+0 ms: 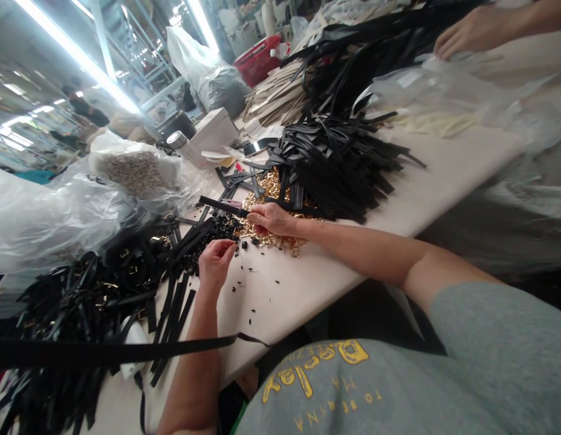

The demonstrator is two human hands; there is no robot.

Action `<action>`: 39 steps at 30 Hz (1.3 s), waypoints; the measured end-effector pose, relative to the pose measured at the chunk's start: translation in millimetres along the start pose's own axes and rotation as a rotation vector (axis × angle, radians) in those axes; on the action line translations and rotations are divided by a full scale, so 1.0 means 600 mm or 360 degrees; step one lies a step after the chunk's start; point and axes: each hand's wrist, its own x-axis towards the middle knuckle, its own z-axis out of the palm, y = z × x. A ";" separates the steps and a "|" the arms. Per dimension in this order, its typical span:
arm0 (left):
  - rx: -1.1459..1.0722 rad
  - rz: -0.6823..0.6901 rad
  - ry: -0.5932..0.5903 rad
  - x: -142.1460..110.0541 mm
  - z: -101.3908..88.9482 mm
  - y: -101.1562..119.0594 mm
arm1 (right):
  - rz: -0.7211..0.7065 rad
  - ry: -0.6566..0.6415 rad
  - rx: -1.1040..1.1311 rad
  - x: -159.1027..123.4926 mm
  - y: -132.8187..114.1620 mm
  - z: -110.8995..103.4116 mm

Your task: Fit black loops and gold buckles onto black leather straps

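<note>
My right hand (272, 219) is closed round a black strap (223, 206), whose free end points left over the small parts. Just left of it and nearer to me, my left hand (216, 263) has its fingers pinched together; whatever they hold is too small to make out. Beside those fingertips lies a heap of small black loops (219, 232), with a few scattered on the pale tabletop (262, 302). Beneath and behind my right hand spreads a pile of gold buckles (251, 226).
A large pile of black straps (335, 163) lies beyond my right hand. Straps with buckles (121, 272) are heaped at left, near plastic bags (49, 211). Behind stand a white box (214, 133) and a red basket (257, 60). Another person's hand (475, 30) touches plastic at upper right.
</note>
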 end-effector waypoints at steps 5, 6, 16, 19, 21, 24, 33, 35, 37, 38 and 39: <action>0.0454 0.0158 -0.0173 0.011 0.023 0.011 | -0.0107 -0.0014 -0.0220 -0.003 -0.011 -0.010; 0.0502 0.0172 -0.0172 0.012 0.027 0.011 | -0.0117 -0.0016 -0.0234 -0.003 -0.012 -0.010; 0.0597 0.0176 -0.0077 0.005 0.042 0.007 | -0.0057 -0.0009 -0.0193 0.000 0.006 -0.003; 0.0295 0.0048 -0.0047 0.000 0.043 0.001 | -0.0043 0.0000 -0.0239 -0.002 0.006 -0.002; 0.0105 -0.0056 -0.0072 -0.002 0.044 -0.006 | -0.0013 -0.0018 -0.0273 -0.004 0.005 -0.002; 0.0041 -0.0112 -0.0128 -0.003 0.048 -0.012 | 0.0037 -0.0075 -0.0303 -0.006 0.002 -0.002; 0.0402 0.0050 -0.0266 0.000 0.056 0.008 | 0.0125 -0.0136 -0.0418 -0.009 -0.015 -0.004; 0.0393 0.0076 -0.0292 0.000 0.057 0.009 | 0.0124 -0.0148 -0.0434 -0.008 -0.015 -0.004; 0.0387 0.0105 -0.0297 -0.002 0.058 0.011 | 0.0109 -0.0128 -0.0418 -0.008 -0.014 -0.003; 0.0393 0.0114 -0.0288 -0.003 0.058 0.012 | 0.0091 -0.0107 -0.0402 -0.008 -0.012 -0.002; 0.0401 0.0116 -0.0279 -0.004 0.058 0.013 | 0.0072 -0.0081 -0.0386 -0.007 -0.010 -0.001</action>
